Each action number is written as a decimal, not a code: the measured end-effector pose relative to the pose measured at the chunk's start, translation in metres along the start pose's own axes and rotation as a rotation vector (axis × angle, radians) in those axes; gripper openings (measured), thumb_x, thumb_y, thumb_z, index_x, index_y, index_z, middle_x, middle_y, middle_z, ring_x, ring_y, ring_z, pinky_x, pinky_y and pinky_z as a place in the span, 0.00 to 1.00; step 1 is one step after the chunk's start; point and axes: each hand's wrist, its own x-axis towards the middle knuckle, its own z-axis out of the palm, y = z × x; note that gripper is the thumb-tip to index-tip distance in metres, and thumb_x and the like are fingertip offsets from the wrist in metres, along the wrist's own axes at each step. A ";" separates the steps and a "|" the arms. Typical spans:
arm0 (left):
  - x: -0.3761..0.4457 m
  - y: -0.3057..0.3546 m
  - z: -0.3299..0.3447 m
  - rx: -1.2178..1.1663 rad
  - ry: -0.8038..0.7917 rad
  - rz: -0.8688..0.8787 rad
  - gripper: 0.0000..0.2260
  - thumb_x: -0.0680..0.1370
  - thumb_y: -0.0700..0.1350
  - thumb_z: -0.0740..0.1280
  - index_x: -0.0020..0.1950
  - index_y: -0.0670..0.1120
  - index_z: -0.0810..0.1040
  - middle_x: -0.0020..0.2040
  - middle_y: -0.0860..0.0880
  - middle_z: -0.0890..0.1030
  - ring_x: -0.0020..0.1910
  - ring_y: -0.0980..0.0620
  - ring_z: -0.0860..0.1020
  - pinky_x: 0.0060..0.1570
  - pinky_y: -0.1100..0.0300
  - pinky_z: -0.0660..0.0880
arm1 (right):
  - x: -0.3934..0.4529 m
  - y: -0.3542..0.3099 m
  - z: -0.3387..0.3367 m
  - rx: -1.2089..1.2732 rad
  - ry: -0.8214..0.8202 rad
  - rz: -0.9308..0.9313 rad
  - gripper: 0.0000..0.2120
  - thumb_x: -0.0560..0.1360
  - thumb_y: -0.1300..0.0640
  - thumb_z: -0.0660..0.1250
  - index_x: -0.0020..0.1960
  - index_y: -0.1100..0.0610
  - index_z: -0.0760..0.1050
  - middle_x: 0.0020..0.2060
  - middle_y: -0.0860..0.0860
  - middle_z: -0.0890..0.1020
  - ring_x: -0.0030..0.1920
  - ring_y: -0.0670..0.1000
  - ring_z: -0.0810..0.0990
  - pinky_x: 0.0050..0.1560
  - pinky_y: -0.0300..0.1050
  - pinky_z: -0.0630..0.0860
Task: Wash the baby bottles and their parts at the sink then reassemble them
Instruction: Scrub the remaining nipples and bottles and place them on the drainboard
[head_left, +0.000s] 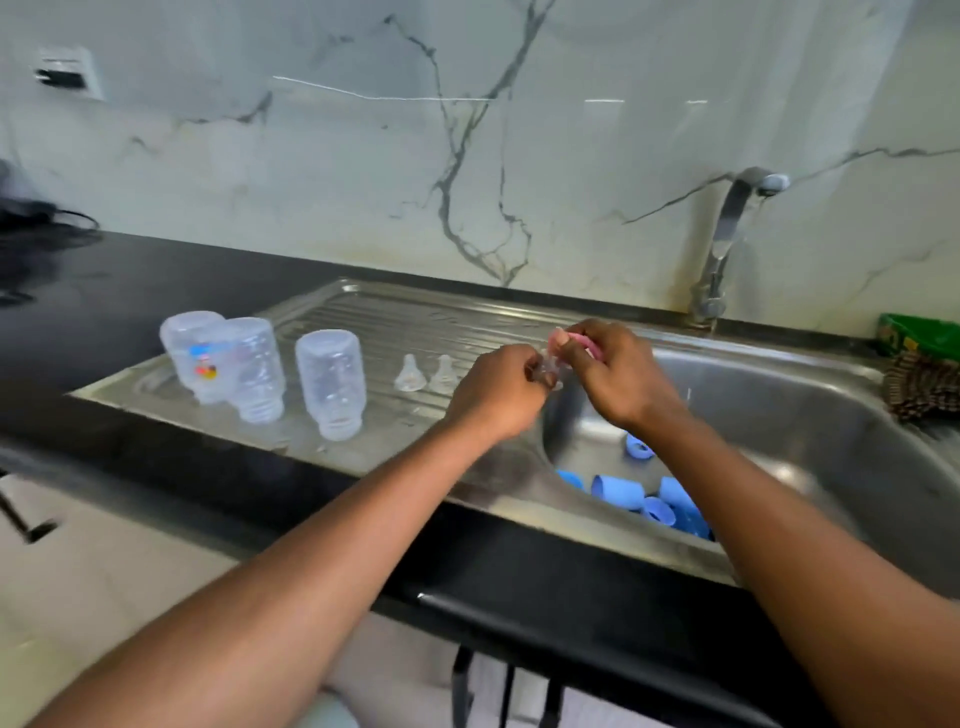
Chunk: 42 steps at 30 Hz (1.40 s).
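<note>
Black countertop (156, 291) runs across w/ a stainless sink unit set in it, white marble-look backsplash (363, 156) w/ grey veins behind, wall socket (67, 73) up at 10 o'clock. Ribbed drainboard (415, 317) on the left part of the unit holds three clear baby bottles (332, 384) standing upside down around 9 o'clock, two of them touching, plus two clear teats (426, 374) upright just right of them, near centre. Sink basin (779, 395) sits at 3 o'clock, blue caps and rings (649, 499) lying at its bottom, tap (727, 244) above at 1 o'clock. Green box and a brownish scrubber (924, 384) on the far right rim. Both hands are over the basin's left edge: left hand (498, 395) has fingers curled, pinching a clear teat (548, 371); right hand (618, 374) pinches something pink (571, 340) against it, can't tell exactly what. Pale floor tiles below the counter edge at 7 o'clock.
</note>
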 end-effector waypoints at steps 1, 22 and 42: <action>-0.010 -0.009 -0.007 0.027 0.048 -0.010 0.04 0.78 0.49 0.67 0.45 0.51 0.77 0.47 0.49 0.82 0.49 0.46 0.80 0.48 0.52 0.76 | 0.001 -0.008 0.008 -0.005 -0.020 -0.017 0.24 0.74 0.31 0.55 0.51 0.47 0.80 0.47 0.50 0.84 0.51 0.54 0.81 0.52 0.54 0.78; -0.040 -0.026 -0.030 0.340 0.302 0.118 0.17 0.77 0.46 0.68 0.66 0.49 0.73 0.62 0.51 0.77 0.56 0.46 0.79 0.50 0.51 0.77 | -0.033 -0.008 0.008 -0.049 -0.239 0.199 0.13 0.74 0.56 0.72 0.59 0.52 0.78 0.51 0.52 0.83 0.50 0.54 0.79 0.53 0.48 0.77; 0.086 0.056 0.183 0.483 -0.996 0.191 0.09 0.74 0.44 0.74 0.53 0.43 0.84 0.50 0.46 0.84 0.46 0.46 0.83 0.42 0.55 0.81 | -0.005 0.164 -0.063 -0.488 -0.699 0.460 0.21 0.71 0.62 0.75 0.53 0.56 0.64 0.50 0.56 0.75 0.44 0.54 0.75 0.39 0.44 0.71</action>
